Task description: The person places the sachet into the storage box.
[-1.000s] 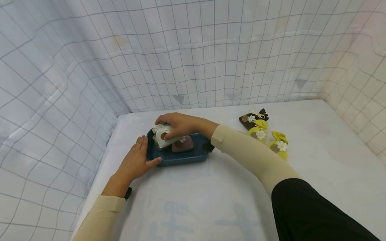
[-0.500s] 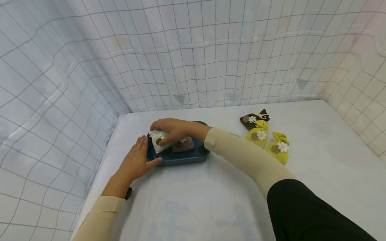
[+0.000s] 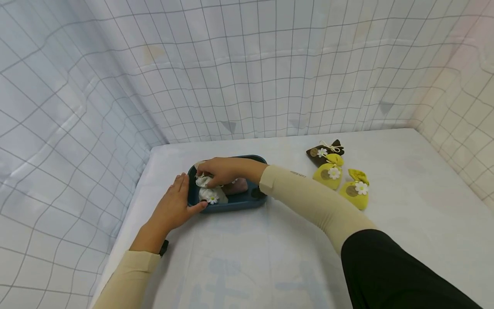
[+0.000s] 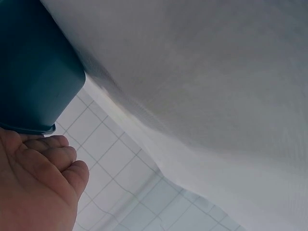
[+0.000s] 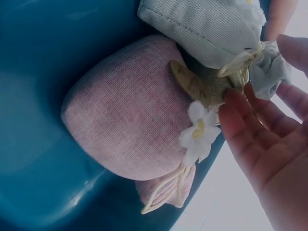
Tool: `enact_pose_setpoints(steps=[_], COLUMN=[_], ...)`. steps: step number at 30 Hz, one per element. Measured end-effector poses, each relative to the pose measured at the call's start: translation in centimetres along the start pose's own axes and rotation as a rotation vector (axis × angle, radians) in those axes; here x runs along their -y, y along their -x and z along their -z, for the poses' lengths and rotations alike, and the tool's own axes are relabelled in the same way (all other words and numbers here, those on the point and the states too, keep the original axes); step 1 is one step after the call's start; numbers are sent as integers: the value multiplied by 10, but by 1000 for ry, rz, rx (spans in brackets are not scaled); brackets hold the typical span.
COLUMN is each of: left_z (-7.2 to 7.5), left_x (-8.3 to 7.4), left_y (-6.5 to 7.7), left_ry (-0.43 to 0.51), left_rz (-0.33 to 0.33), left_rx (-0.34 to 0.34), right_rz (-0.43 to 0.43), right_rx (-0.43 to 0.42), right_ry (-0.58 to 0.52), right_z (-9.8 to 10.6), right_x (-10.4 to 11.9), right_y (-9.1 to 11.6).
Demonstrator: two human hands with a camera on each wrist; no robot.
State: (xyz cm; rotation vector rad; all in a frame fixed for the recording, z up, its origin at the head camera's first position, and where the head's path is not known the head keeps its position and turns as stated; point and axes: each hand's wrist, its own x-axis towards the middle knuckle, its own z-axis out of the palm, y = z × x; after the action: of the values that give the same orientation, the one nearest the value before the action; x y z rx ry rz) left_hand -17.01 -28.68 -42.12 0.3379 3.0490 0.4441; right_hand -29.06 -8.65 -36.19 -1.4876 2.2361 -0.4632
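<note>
Right hand [image 3: 221,171] is over the left half of the blue tray [image 3: 235,207], thumb and fingers bent in around the gathered neck of the white pouch [image 3: 206,194]. Grip is narrow, neck between thumb and fingertips; can't tell how firm. White pouch sits inside the tray, left part, body and white flower toward the near rim, neck toward the far side. Pink pouch [image 3: 237,186] lies in the tray just right of it; right wrist view shows its white flower, brown disc and tied cord. Beige cloth [image 5: 215,82] is partly visible between the two there, mostly hidden.

Left hand [image 3: 175,205] is at the tray's left end: fingers extended along the outer wall, thumb out toward the near rim. Grip is spread wide, touching the tray only. Left wrist view has fingers against the tray's lip.

Tray is on a white-covered table [image 3: 239,262]. Well to the right: brown pouch [image 3: 318,160] with cord and flower, yellow pouch with a flower [image 3: 327,180] right in front of it, second yellow pouch [image 3: 356,200] nearer the person. Checked sheet [image 3: 247,73] hangs behind.
</note>
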Motion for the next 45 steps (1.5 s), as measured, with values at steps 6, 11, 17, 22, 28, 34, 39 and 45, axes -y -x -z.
enact_pose_setpoints(steps=[6,11,17,22,28,34,39,45], left_z=[1,1,2,1,0,-2,-2,-1], left_x=[-3,-6,-7,-4,-1,-1,-2,-3], left_y=[-1,-2,-3,-3,3,6,5,2], left_ry=[2,4,-7,-17,-22,-20,-12,-14], left_rz=[-3,-12,-17,-11,-14,-13,-17,-21], left_rx=[2,-11,-20,-13,-19,-28,-41,-34], right_rz=[9,36,50,-6,-115,-169,-220,-310], right_rx=[-28,-89,-210,-311,-421,-500,-550,-609], right_ry=[-38,-60,-108,-130,-225,-260,-284,-292], right_z=[4,11,24,34,39,37,31,20], right_x=[-3,-5,-14,-30,-45,-54,-62,-71], right_y=[7,22,62,104,153,196,230,268])
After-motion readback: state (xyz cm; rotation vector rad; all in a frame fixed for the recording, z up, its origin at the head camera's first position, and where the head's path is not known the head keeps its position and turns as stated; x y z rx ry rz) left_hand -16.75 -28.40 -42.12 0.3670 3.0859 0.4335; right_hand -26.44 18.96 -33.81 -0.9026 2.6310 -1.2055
